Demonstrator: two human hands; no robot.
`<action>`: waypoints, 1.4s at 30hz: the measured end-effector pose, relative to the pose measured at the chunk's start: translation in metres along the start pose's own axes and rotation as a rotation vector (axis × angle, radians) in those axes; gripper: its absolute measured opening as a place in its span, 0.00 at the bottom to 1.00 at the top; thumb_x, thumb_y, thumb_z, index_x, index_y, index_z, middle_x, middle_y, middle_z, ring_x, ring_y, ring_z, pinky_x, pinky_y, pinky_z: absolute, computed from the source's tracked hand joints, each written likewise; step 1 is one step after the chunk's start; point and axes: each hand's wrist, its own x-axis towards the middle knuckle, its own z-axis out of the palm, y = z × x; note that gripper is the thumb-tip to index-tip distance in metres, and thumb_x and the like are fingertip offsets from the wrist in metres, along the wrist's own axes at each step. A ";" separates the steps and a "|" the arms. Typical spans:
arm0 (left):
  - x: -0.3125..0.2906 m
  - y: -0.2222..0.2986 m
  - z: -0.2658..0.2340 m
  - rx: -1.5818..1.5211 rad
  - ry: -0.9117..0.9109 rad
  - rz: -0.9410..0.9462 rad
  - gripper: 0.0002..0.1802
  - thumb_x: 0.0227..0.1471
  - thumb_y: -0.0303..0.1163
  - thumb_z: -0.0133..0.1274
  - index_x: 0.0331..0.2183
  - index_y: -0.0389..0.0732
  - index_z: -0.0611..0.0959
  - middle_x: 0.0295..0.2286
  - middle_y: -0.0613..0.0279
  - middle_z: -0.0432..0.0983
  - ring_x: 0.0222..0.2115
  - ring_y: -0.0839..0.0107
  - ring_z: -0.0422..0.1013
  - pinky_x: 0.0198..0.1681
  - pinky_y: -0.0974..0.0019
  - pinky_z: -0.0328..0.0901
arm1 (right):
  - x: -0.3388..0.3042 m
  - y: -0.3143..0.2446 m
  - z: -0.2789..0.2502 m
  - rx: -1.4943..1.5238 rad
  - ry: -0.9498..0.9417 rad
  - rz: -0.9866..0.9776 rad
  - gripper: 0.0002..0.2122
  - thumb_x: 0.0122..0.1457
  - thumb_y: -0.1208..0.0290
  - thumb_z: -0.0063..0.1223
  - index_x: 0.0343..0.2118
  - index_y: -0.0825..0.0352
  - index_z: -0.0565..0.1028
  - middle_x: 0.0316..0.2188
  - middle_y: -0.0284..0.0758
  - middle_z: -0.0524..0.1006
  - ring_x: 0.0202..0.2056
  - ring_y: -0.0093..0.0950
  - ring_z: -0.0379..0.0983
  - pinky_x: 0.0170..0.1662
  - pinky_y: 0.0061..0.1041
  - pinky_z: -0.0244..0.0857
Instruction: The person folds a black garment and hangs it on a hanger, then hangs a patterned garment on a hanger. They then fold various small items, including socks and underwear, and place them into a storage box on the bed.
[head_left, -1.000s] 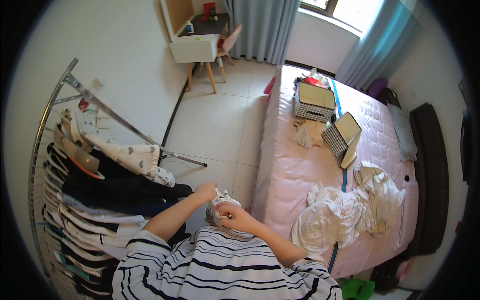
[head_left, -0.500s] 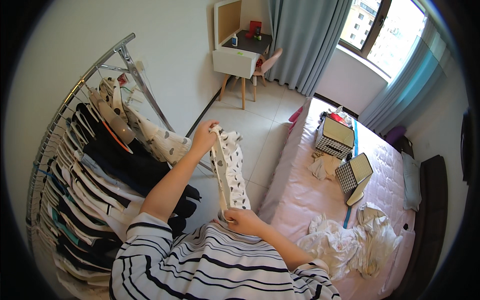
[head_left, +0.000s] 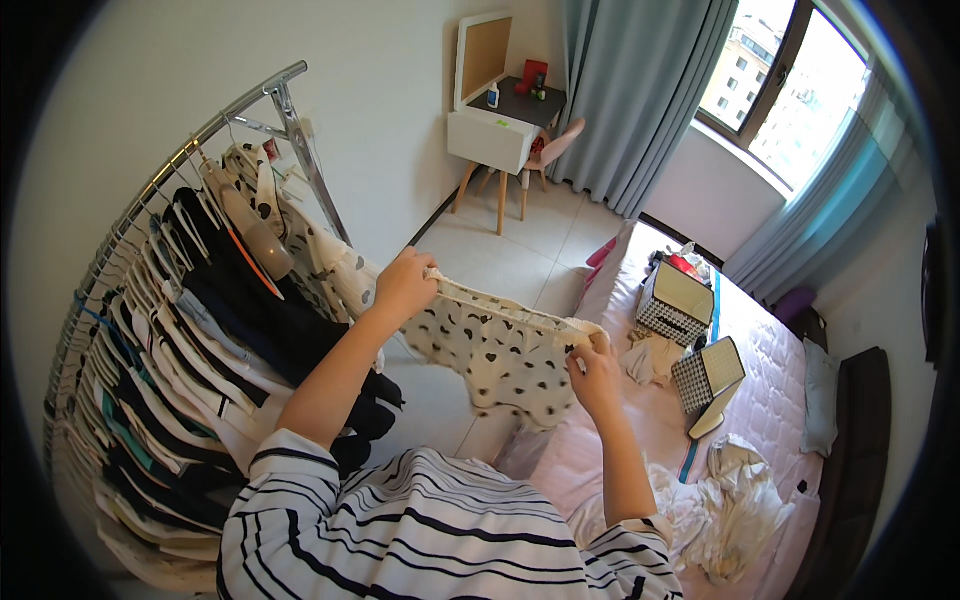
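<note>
A thin white heart-print garment (head_left: 492, 358), with dark hearts, is stretched out in front of my body. Its gathered, elastic-looking edge runs along the top between my hands, and the rest hangs below. My left hand (head_left: 405, 286) is closed on one end of that edge, beside the clothes rack. The other end is pinched in my right hand (head_left: 595, 375), nearer the bed. Just behind my left hand, a similar white heart-print piece (head_left: 345, 270) hangs from the rack; whether the two are joined I cannot tell.
At left stands a metal clothes rack (head_left: 160, 178) packed with hung clothes. A pink bed (head_left: 768, 352) at right bears two checkered boxes (head_left: 678, 298) and crumpled pale clothes (head_left: 738, 500). A small desk (head_left: 490, 135) and pink chair (head_left: 552, 148) stand at the far wall.
My right hand has moved up and to the right, away from my body. The heart-print garment, narrow and upright before, is now spread sideways between both hands. The view has shifted slightly.
</note>
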 end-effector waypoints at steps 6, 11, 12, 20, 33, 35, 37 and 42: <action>-0.024 -0.004 -0.028 -0.842 -0.425 -0.277 0.14 0.49 0.18 0.45 0.38 0.38 0.79 0.31 0.64 0.74 0.32 0.76 0.71 0.34 0.73 0.67 | 0.026 -0.023 -0.014 0.309 -0.128 0.053 0.03 0.47 0.74 0.56 0.26 0.66 0.75 0.34 0.40 0.70 0.38 0.39 0.67 0.39 0.32 0.62; -0.070 -0.010 -0.064 -1.052 -0.507 -0.307 0.13 0.51 0.19 0.44 0.38 0.39 0.78 0.31 0.65 0.74 0.32 0.77 0.72 0.33 0.73 0.67 | 0.034 -0.024 -0.014 0.372 -0.462 -0.008 0.06 0.51 0.71 0.54 0.29 0.67 0.76 0.30 0.39 0.71 0.33 0.36 0.69 0.35 0.29 0.63; -0.079 -0.015 -0.069 -1.121 -0.467 -0.370 0.12 0.51 0.20 0.44 0.37 0.39 0.77 0.31 0.65 0.74 0.32 0.77 0.72 0.33 0.73 0.67 | 0.036 -0.028 -0.013 0.416 -0.560 -0.022 0.06 0.52 0.70 0.54 0.30 0.67 0.76 0.31 0.39 0.72 0.33 0.34 0.69 0.35 0.28 0.63; -0.139 -0.030 -0.107 -1.618 -0.024 -0.472 0.12 0.47 0.20 0.42 0.37 0.39 0.74 0.30 0.61 0.72 0.31 0.74 0.71 0.34 0.73 0.66 | 0.065 -0.074 0.014 0.579 -1.064 -0.265 0.10 0.57 0.67 0.51 0.35 0.68 0.76 0.38 0.38 0.73 0.38 0.29 0.70 0.41 0.24 0.64; -0.157 -0.019 -0.129 -1.119 0.304 -0.251 0.09 0.54 0.28 0.50 0.38 0.37 0.75 0.28 0.69 0.70 0.28 0.83 0.64 0.32 0.78 0.61 | 0.120 -0.290 0.041 0.725 -0.578 -0.641 0.19 0.54 0.72 0.51 0.50 0.66 0.67 0.50 0.41 0.66 0.50 0.35 0.65 0.51 0.29 0.59; -0.156 -0.019 -0.126 -1.047 0.367 -0.216 0.09 0.54 0.28 0.51 0.37 0.35 0.75 0.27 0.70 0.70 0.28 0.82 0.63 0.32 0.77 0.60 | 0.123 -0.314 0.050 0.679 -0.427 -0.682 0.21 0.53 0.72 0.52 0.52 0.65 0.65 0.51 0.42 0.65 0.52 0.39 0.62 0.54 0.31 0.57; -0.154 -0.023 -0.127 -1.026 0.390 -0.206 0.09 0.54 0.28 0.51 0.37 0.35 0.75 0.27 0.69 0.70 0.28 0.82 0.63 0.32 0.77 0.60 | 0.125 -0.335 0.056 0.576 -0.286 -0.706 0.24 0.52 0.73 0.52 0.53 0.65 0.63 0.52 0.43 0.63 0.53 0.42 0.60 0.56 0.33 0.54; -0.150 -0.028 -0.134 -0.971 0.437 -0.159 0.08 0.53 0.27 0.52 0.36 0.36 0.76 0.26 0.69 0.70 0.26 0.83 0.63 0.30 0.77 0.60 | 0.152 -0.361 0.103 0.568 -0.192 -0.667 0.28 0.50 0.73 0.51 0.56 0.64 0.59 0.52 0.47 0.62 0.53 0.45 0.59 0.56 0.34 0.54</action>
